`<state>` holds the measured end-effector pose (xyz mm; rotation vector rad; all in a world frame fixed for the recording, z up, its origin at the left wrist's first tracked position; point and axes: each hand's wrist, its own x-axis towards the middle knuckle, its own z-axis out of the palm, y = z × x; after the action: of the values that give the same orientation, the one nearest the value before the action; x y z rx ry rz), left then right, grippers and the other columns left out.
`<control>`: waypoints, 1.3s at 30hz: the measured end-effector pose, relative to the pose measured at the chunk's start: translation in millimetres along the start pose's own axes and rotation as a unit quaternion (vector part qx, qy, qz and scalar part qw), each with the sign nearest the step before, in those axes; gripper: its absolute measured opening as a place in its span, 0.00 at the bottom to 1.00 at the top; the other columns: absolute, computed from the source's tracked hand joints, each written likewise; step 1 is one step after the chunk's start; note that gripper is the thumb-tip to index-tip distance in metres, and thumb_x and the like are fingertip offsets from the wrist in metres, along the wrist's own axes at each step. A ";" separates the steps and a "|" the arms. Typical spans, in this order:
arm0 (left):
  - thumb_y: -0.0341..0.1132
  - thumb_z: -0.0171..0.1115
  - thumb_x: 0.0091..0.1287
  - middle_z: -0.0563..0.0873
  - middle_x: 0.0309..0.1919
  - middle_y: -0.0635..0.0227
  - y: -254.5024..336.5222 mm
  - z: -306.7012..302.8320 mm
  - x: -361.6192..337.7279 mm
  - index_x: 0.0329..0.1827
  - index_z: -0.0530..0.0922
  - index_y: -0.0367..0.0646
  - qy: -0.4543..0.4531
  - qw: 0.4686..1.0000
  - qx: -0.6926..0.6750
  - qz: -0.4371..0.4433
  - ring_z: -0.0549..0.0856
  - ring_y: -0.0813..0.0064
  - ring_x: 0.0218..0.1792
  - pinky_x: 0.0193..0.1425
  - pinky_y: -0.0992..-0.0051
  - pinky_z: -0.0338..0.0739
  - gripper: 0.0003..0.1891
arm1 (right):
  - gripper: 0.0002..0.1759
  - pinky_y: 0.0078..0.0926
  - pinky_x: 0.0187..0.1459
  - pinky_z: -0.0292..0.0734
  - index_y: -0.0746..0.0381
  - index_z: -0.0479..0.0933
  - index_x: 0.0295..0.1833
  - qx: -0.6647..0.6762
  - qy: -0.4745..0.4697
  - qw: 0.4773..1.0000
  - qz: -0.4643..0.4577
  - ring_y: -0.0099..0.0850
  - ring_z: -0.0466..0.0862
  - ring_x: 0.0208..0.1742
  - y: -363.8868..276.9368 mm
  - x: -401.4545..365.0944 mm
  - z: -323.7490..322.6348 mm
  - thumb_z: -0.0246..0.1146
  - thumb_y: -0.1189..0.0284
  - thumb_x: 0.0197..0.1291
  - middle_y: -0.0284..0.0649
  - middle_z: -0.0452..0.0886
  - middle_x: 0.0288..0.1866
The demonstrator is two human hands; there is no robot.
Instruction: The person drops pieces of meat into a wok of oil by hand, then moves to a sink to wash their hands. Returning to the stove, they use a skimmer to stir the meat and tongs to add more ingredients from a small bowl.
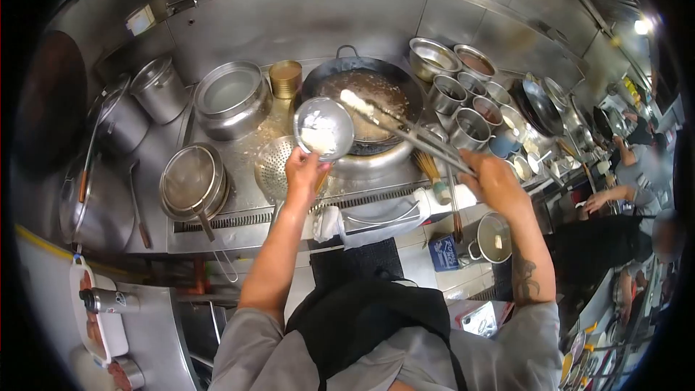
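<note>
My left hand (304, 170) grips a small metal bowl (339, 117) by its near rim, tilted toward me, with white food inside. My right hand (496, 182) is closed around metal tongs (431, 143) that reach left over a dark wok (326, 76). At the tips of the tongs is a long, whitish piece of food (356, 101), beside the bowl's rim. Bubbling brown liquid (369, 87) fills the wok. Below the bowl, a perforated metal skimmer (271, 166) lies on the steel counter, partly hidden by my left hand and wrist.
Left of the wok are a tall tin can (286, 81), a large metal pot (230, 112) and a round mesh strainer (192, 179). Several metal containers (469, 129) crowd the right side. A brush (432, 174) lies near the front edge. Other people (641, 166) stand farther right.
</note>
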<state>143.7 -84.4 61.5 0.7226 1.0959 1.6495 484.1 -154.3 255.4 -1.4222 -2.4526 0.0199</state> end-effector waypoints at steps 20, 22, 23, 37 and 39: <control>0.31 0.57 0.68 0.81 0.38 0.63 5.5 -11.4 16.9 0.37 0.70 0.41 0.034 0.999 0.007 0.018 0.84 0.73 0.36 0.43 0.75 0.84 0.05 | 0.28 0.35 0.47 0.75 0.70 0.73 0.56 0.045 -0.078 0.987 -0.137 0.46 0.83 0.46 79.8 151.5 -12.8 0.68 0.70 0.50 0.57 0.81 0.44; 0.31 0.57 0.69 0.81 0.38 0.63 10.7 -8.4 23.1 0.37 0.70 0.41 0.001 0.999 0.001 0.040 0.84 0.73 0.37 0.44 0.75 0.84 0.05 | 0.28 0.32 0.43 0.76 0.71 0.72 0.57 0.097 -0.131 0.973 -0.166 0.42 0.83 0.41 64.7 143.8 -7.5 0.68 0.71 0.49 0.55 0.82 0.42; 0.31 0.57 0.69 0.81 0.39 0.64 13.8 -6.7 26.0 0.37 0.70 0.42 -0.006 0.999 0.012 0.038 0.84 0.73 0.38 0.44 0.74 0.84 0.05 | 0.28 0.30 0.42 0.76 0.71 0.72 0.57 0.122 -0.156 0.964 -0.178 0.41 0.84 0.38 56.3 140.8 -5.9 0.68 0.72 0.49 0.54 0.82 0.41; 0.28 0.56 0.68 0.80 0.36 0.59 2.3 -37.8 77.5 0.35 0.67 0.42 0.040 0.999 -0.001 -0.011 0.85 0.66 0.35 0.40 0.68 0.86 0.06 | 0.25 0.36 0.54 0.74 0.69 0.77 0.52 0.021 -0.129 0.991 -0.017 0.47 0.81 0.50 54.3 174.9 14.1 0.67 0.68 0.48 0.54 0.81 0.46; 0.29 0.56 0.68 0.82 0.37 0.57 2.2 -42.7 72.3 0.37 0.68 0.42 0.042 0.999 -0.022 -0.013 0.85 0.65 0.36 0.41 0.68 0.86 0.05 | 0.23 0.37 0.54 0.74 0.69 0.78 0.49 -0.032 -0.133 0.988 0.066 0.47 0.81 0.50 57.3 193.5 32.0 0.66 0.69 0.47 0.55 0.81 0.46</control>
<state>82.3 -30.3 42.8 0.6125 1.1201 1.6887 434.6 43.7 264.7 -1.7071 -2.5829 0.1718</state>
